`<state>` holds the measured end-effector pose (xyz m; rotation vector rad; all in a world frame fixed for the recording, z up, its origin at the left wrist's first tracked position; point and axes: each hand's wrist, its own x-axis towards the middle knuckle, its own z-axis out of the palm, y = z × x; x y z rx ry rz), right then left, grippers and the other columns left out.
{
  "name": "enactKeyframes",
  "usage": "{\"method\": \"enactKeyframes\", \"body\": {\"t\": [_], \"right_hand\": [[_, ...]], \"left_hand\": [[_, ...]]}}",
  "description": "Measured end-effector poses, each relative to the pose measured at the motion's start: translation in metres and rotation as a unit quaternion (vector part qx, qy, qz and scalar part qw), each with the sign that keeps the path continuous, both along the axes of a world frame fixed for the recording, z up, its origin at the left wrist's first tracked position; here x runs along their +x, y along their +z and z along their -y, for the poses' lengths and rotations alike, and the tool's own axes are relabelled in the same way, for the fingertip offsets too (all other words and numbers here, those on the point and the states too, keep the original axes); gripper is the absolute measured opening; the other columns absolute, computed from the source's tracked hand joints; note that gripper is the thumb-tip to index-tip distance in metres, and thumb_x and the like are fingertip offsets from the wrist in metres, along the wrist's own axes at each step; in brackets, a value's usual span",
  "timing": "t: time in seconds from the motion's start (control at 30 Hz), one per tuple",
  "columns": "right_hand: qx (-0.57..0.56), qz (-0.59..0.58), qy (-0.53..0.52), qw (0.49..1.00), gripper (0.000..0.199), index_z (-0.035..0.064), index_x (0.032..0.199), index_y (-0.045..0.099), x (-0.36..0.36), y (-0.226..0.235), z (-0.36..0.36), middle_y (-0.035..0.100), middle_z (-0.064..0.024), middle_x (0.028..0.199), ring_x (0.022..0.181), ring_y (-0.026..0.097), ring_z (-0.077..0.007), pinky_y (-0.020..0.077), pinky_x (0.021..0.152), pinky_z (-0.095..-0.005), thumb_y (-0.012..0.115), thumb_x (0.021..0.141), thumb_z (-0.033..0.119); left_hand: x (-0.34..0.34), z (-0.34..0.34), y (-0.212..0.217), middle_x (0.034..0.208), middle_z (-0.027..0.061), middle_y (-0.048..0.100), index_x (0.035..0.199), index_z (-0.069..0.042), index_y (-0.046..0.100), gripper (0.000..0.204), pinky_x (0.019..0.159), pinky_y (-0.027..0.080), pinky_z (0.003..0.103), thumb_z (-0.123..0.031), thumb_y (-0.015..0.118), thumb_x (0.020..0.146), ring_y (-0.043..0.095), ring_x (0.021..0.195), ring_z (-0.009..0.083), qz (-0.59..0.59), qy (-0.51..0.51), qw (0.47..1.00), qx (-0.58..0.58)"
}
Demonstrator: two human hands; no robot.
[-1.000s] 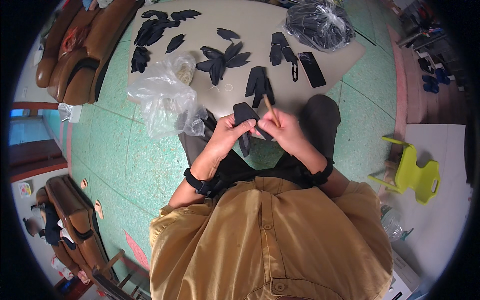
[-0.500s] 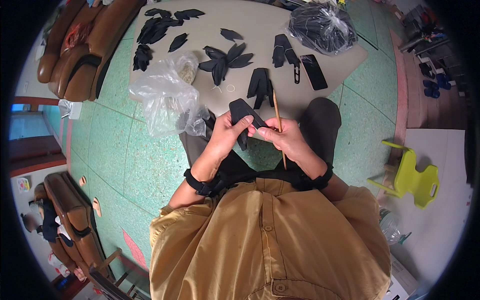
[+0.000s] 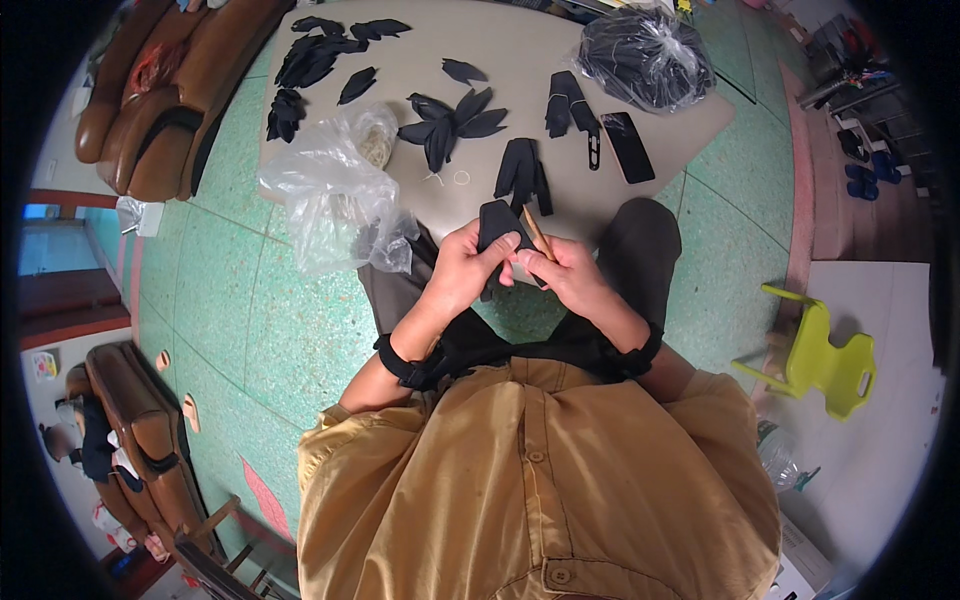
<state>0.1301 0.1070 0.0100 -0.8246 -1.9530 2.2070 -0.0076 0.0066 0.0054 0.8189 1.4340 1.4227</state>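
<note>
Just before the table (image 3: 545, 35), the left hand (image 3: 465, 268) clamps one black piece (image 3: 495, 217) between thumb and fingers; the right hand's (image 3: 575, 280) fingers close on one wooden stick (image 3: 537, 230). One phone (image 3: 627, 147) lies beyond.

2 brown sofas (image 3: 195, 70), green speckled floor (image 3: 205, 290)

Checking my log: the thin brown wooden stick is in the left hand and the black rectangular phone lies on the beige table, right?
No, the head view shows the wooden stick in the right hand; the phone does lie on the table.
</note>
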Motion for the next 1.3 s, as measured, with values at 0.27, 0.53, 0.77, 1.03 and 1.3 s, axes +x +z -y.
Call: {"method": "enactKeyframes", "body": {"t": [0.27,0.53,0.77,1.03,1.3], "right_hand": [[-0.012,-0.128,-0.034,0.991,0.012,-0.0017,0.092,0.055,0.001,0.004,-0.003,0.059,-0.0024,0.078,0.071,0.054,-0.0085,0.0433,0.063,-0.0232,0.053,0.087,0.009],[-0.041,-0.050,-0.019,0.998,0.013,-0.0012,0.089,0.055,-0.007,0.010,-0.014,0.060,-0.0031,0.073,0.067,0.055,-0.0080,0.0436,0.063,-0.0225,0.057,0.084,0.011],[0.072,-0.058,-0.057,0.994,0.010,-0.0013,0.085,0.056,-0.005,0.009,-0.002,0.060,-0.0041,0.069,0.060,0.057,-0.0106,0.0446,0.056,-0.0236,0.056,0.084,0.008],[-0.170,-0.028,-0.105,0.979,0.011,0.0006,0.080,0.057,0.003,0.006,-0.015,0.055,-0.0005,0.064,0.051,0.049,-0.0058,0.0369,0.045,-0.0196,0.059,0.083,0.011],[-0.134,-0.100,-0.211,0.963,0.010,0.0027,0.080,0.059,-0.009,-0.008,-0.001,0.053,0.0038,0.064,0.052,0.046,-0.0029,0.0336,0.044,-0.0169,0.059,0.082,0.012]], "left_hand": [[0.000,0.007,0.009,0.072,0.0128,0.057,0.094,0.002,0.047,0.021,0.050,0.049,0.030,-0.013,0.035,0.087,0.056,0.052,0.0221,0.270,-0.053,0.960,-0.055],[0.002,0.012,0.008,0.067,0.0062,0.051,0.092,-0.001,0.048,0.015,0.043,0.042,0.026,-0.015,0.042,0.089,0.050,0.049,0.0159,0.372,-0.086,0.922,-0.069],[0.000,0.010,0.002,0.077,0.0050,0.058,0.089,0.001,0.053,0.013,0.064,0.048,0.024,-0.004,0.042,0.088,0.057,0.064,0.0110,0.076,-0.135,0.985,-0.081],[0.000,0.016,0.012,0.089,0.0095,0.060,0.106,-0.001,0.047,0.028,0.069,0.049,0.026,0.009,0.039,0.081,0.061,0.069,0.0166,0.157,-0.134,0.978,-0.029],[0.013,0.010,0.010,0.092,0.0072,0.055,0.103,-0.001,0.045,0.022,0.059,0.051,0.024,0.006,0.044,0.083,0.060,0.063,0.0140,0.110,0.026,0.993,0.036]]}}
